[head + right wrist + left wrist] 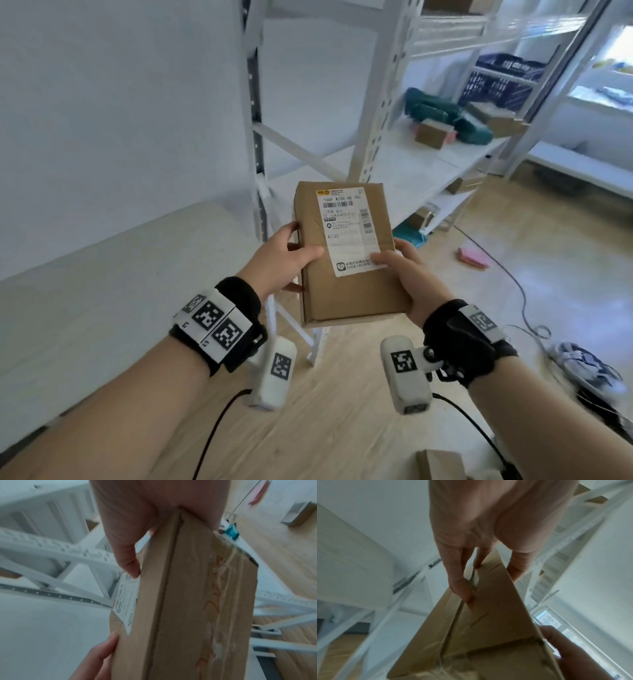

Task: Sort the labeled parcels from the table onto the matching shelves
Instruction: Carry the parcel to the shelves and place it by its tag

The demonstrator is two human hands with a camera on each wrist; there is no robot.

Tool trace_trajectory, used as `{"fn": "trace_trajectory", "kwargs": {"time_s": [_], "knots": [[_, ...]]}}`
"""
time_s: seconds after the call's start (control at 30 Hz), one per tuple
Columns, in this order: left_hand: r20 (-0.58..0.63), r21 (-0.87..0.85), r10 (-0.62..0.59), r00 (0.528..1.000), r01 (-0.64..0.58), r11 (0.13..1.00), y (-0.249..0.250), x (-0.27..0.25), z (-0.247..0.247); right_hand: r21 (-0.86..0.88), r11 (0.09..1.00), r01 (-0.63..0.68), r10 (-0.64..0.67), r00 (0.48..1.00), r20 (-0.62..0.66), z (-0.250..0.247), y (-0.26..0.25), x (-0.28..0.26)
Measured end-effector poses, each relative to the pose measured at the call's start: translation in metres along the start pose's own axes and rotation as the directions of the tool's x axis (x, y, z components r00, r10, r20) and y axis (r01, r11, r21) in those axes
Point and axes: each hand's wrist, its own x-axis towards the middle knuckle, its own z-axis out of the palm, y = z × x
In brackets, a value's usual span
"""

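Forearms with tagged wrist bands, foreground; beyond them the cardboard parcel (346, 253), flat brown box, held in the air in front of the white shelving (387, 102), label side up; white shipping label (349, 233) reads "A730" and carries barcodes.

Left hand (286, 253): grasping the parcel's left edge, thumb on the top face, fingers (458, 582) curled onto the underside beside a taped seam.

Right hand (407, 274): grasping the parcel's right edge, thumb laid on the lower corner of the label, fingers wrapped beneath.

Risks, as judgement: the thumb covers part of the label, so the code could be misread and the parcel sent to the wrong shelf; no shelf markings are legible from here; the hold is at the edges only, so releasing one hand to reach may let the box tip or slide.

Surroundings: middle shelf with a small cardboard box (433, 132) and teal bags (445, 113); dark blue crate (500, 78) behind; white table (102, 274) at left; cable (507, 274) and pink item (472, 257) on the wooden floor, possible trip hazards.
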Motion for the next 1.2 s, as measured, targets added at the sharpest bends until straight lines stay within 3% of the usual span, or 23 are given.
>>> {"fn": "trace_trajectory", "kwargs": {"time_s": [0.27, 0.53, 0.8, 0.9, 1.2], "knots": [[0.022, -0.005, 0.185, 0.983, -0.185, 0.983, 0.083, -0.006, 0.140, 0.088, 0.982, 0.166, -0.150, 0.975, -0.165, -0.147, -0.048, -0.041], [0.052, 0.013, 0.347, 0.937, -0.348, 0.937, 0.179, 0.043, 0.219, 0.147, 0.933, 0.328, -0.280, 0.920, -0.273, -0.236, -0.120, -0.013], [0.134, -0.007, 0.414, 0.900, -0.417, 0.909, 0.248, 0.166, 0.297, 0.155, 0.898, 0.412, -0.326, 0.860, -0.393, -0.319, -0.178, 0.082], [0.169, -0.034, 0.477, 0.863, -0.478, 0.878, 0.281, 0.226, 0.327, 0.142, 0.877, 0.459, -0.359, 0.822, -0.442, -0.354, -0.209, 0.132], [0.155, -0.101, 0.551, 0.820, -0.542, 0.834, 0.376, 0.390, 0.392, 0.174, 0.842, 0.510, -0.371, 0.783, -0.499, -0.433, -0.301, 0.275]]}}
